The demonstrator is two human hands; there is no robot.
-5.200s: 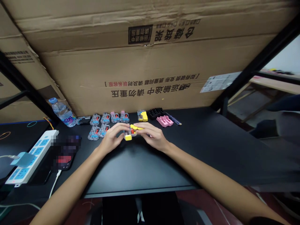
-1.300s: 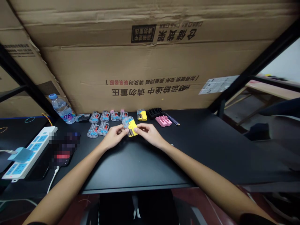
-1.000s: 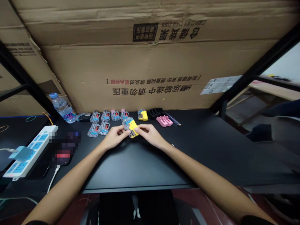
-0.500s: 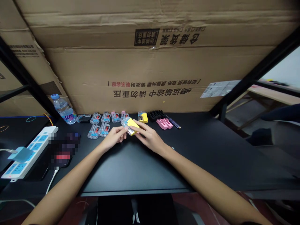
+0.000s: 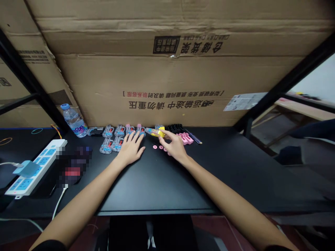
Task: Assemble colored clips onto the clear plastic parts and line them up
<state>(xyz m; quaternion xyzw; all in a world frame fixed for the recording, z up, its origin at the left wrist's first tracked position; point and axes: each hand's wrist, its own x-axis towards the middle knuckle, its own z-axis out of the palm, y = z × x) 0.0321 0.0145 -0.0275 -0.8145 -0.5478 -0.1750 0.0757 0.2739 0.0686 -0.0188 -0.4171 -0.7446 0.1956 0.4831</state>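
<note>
My left hand (image 5: 131, 148) lies flat and open on the black desk (image 5: 162, 181), fingers stretched toward a row of several small clear plastic toy pieces (image 5: 120, 131). My right hand (image 5: 175, 145) pinches a clear and yellow toy piece (image 5: 156, 131) and holds it low at the right end of that row. Small pink discs (image 5: 158, 147) lie on the desk just left of my right hand.
A pink part (image 5: 186, 138), a black part (image 5: 175, 128) and a pen (image 5: 193, 136) lie behind my right hand. A water bottle (image 5: 74, 121) stands at the back left. A white power strip (image 5: 31, 170) lies on the left. A big cardboard box (image 5: 167, 62) walls the back.
Both hands held the yellow and clear piece before. My left hand has let go and laid flat; my right hand has carried the piece back toward the row. The pink discs now show.
</note>
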